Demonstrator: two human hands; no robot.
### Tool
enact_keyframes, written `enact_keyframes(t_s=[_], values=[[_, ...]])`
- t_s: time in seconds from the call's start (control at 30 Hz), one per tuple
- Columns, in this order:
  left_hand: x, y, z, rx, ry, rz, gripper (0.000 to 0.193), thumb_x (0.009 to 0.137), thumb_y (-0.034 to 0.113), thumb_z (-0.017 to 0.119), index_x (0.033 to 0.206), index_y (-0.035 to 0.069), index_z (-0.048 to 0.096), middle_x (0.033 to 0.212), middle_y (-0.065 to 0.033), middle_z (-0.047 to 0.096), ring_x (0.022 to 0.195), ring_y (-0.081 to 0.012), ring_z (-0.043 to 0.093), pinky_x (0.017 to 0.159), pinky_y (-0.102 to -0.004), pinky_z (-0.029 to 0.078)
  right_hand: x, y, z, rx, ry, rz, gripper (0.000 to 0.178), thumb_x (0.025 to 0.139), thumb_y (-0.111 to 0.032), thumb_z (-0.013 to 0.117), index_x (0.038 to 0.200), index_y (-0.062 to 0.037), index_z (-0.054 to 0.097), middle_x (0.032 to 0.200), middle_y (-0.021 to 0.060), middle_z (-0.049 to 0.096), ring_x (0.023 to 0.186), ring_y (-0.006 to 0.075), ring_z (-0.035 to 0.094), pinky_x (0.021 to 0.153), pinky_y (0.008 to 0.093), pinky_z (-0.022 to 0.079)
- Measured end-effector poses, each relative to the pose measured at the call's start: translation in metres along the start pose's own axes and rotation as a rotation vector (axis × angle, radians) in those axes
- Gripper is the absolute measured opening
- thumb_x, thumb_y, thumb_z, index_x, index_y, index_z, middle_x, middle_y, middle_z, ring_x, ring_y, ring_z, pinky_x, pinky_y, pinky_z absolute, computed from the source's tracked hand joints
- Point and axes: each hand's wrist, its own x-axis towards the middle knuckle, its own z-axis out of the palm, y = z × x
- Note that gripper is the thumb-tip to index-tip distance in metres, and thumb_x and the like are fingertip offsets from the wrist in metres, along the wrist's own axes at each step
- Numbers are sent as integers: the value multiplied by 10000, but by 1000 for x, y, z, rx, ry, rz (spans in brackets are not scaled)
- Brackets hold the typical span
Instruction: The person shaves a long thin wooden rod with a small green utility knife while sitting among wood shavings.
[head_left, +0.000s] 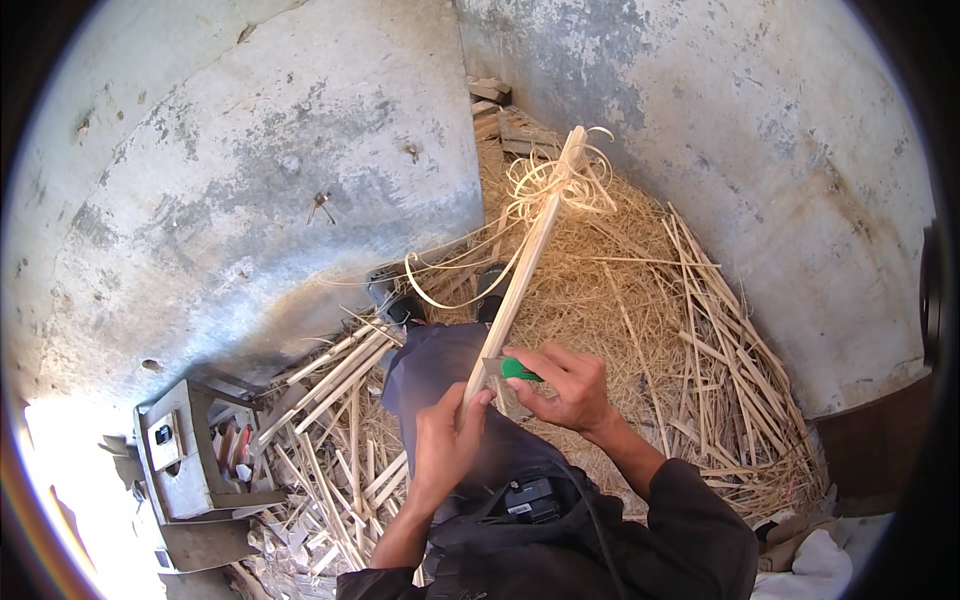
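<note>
A long pale wooden strip point(528, 262) slants up and away from my lap, a little to the right. My left hand point(447, 440) is closed around its near end, thumb along the side. In my right hand point(570, 386) is a knife with a green handle point(520, 369). Its short blade lies against the strip, just beyond my left fingers. Thin curled shavings point(575, 188) bunch around the strip's far end, and one long curl hangs off to its left.
Fine shavings point(590, 290) cover the floor ahead. Loose sticks point(735, 350) are heaped at the right, with more sticks point(335, 380) at the left. A wooden box-like stand point(185, 470) stands at lower left. Worn walls point(260, 170) meet in a corner ahead.
</note>
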Motion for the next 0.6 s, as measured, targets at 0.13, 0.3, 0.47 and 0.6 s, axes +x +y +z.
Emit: enact_keyframes(t_s=[0.13,0.3,0.47,0.6], values=[[-1,-4,-1,4,-8,3,225,1122,192,643,1073,5,759,607,30,526,568,-41,458,532,-275,350,-1,0,1,-27,15,-11,333,905,-274,846,1202,-126,823,774,10,695,593,190,668,525,343,524],[-4,-9,-1,-7,-12,6,251,1123,220,645,1053,7,758,605,30,527,568,-38,466,525,-274,350,0,-1,-2,-25,14,1,347,894,-271,853,1203,-117,821,782,13,701,592,192,667,529,345,525],[-5,-10,-2,6,-8,4,252,1121,225,648,1049,10,758,601,29,526,562,-38,466,517,-277,348,-1,0,-2,-33,12,-1,344,890,-265,853,1197,-112,823,788,16,708,590,192,666,530,344,527],[-7,-11,-2,22,-2,27,249,1118,224,653,1041,11,757,594,26,522,552,-40,463,510,-283,343,-1,0,-1,-30,24,-1,340,886,-260,852,1192,-114,824,790,15,711,588,189,664,533,343,529]])
